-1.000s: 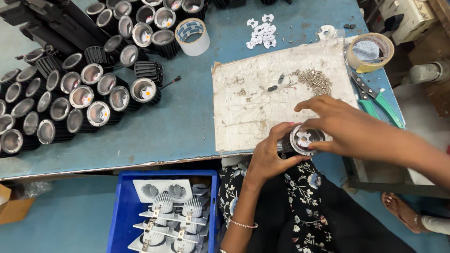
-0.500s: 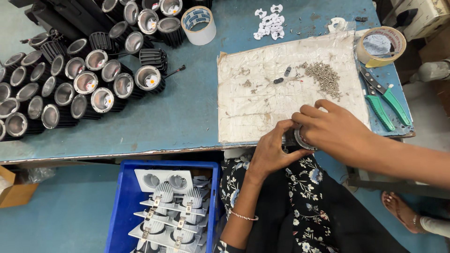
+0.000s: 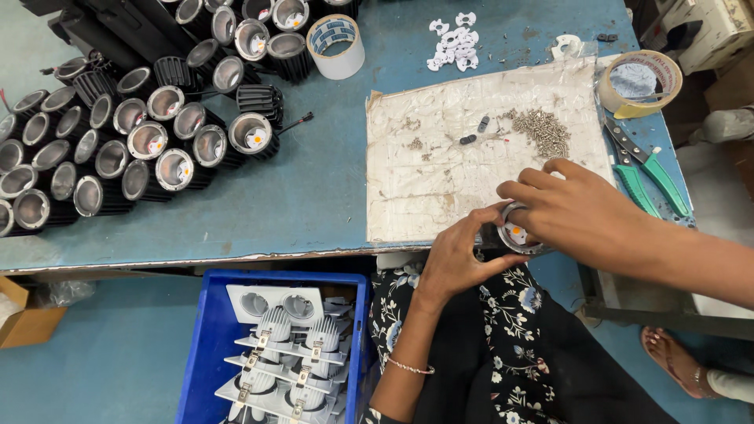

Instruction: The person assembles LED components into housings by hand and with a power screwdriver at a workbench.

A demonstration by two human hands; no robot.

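My left hand (image 3: 458, 259) and my right hand (image 3: 577, 212) together hold one small round lamp fitting (image 3: 516, 235), black bodied with a silver reflector and an orange centre, at the near edge of the blue table (image 3: 314, 196). The left fingers grip its side from below. My right hand covers its top from the right. Just beyond lies a worn white mat (image 3: 440, 157) with a heap of small screws (image 3: 543, 129) on it.
Rows of several black lamp fittings (image 3: 141, 141) fill the table's left. A tape roll (image 3: 336, 43), white clips (image 3: 452, 39), another tape roll (image 3: 640, 78) and green-handled pliers (image 3: 648, 177) lie at the back and right. A blue crate (image 3: 204, 345) of white fittings stands below.
The view has shifted slightly. Both hands stay on the lamp fitting at the table's edge, with my right hand settling more over its top.
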